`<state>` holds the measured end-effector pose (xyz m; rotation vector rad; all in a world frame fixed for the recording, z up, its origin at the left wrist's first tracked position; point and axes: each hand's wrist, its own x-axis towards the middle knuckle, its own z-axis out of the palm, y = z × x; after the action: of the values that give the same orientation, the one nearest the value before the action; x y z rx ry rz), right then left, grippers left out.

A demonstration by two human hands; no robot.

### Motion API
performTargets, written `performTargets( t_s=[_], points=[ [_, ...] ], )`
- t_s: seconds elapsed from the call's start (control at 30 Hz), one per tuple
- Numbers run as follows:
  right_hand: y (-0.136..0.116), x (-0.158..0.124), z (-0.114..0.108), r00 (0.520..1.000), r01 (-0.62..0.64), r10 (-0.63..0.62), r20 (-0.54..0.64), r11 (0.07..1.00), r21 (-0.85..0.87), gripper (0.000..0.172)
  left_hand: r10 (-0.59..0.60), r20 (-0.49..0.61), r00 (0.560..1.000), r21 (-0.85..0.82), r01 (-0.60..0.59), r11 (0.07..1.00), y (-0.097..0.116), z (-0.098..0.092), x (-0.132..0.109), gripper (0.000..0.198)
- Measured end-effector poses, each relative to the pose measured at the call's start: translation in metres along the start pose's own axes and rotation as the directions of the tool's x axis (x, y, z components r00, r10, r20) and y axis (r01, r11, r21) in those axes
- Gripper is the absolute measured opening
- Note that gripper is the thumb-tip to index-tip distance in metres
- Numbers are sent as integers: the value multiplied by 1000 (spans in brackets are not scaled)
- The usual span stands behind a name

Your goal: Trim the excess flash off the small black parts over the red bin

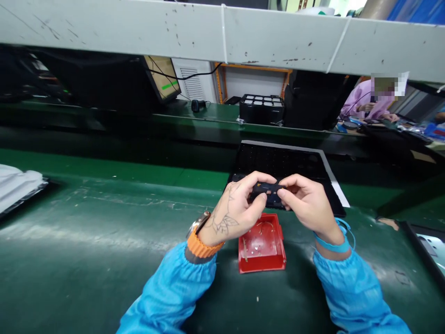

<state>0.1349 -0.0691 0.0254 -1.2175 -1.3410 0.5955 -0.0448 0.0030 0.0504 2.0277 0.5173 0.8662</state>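
Note:
Between my two hands is a small flat black part [269,189] with tiny coppery or orange spots; its exact kind I cannot make out. My left hand [239,206] pinches its left end between thumb and fingers. At the right end, the thumb and fingertips of my right hand [306,202] grip the same part. Below them a red plastic bin [262,264] sits on the green bench, with a few tiny bits inside. Just behind my hands lies a large flat black panel [281,160] with a pale edge, partly covered by them.
A grey beam [139,28] crosses above the green bench [86,260]. Behind stand a monitor [163,79], a barcode scanner [198,105] and a black box with pale squares on top [262,109]. White wrapping [17,185] lies far left. Another person [361,99] sits at the back right.

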Motion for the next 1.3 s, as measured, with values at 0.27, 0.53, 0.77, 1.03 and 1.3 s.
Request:
performTargets(
  t_s=[0.27, 0.53, 0.77, 1.03, 1.3],
  points=[
    [-4, 1, -5, 999, 31, -33, -24, 998, -56, 20, -10, -16, 1000, -12, 9, 1000, -6, 1, 2, 28],
    [-1, -3, -1, 975, 165, -189, -120, 968, -190, 17, -101, -51, 994, -164, 92, 982, -6, 4, 2, 25],
    [-6, -3, 7, 821, 455, -569, -55, 709, -539, 16, -178, -91, 980, -311, 142, 940, -6, 4, 3, 28],
    [0, -6, 10, 884, 369, -448, -131, 843, -391, 22, -150, -73, 986, -342, 117, 932, -6, 4, 4, 26],
    [-4, -4, 7, 991, 32, -35, -129, 999, -27, 11, -197, 119, 973, -421, 229, 878, -15, 5, 5, 24]
  ],
)
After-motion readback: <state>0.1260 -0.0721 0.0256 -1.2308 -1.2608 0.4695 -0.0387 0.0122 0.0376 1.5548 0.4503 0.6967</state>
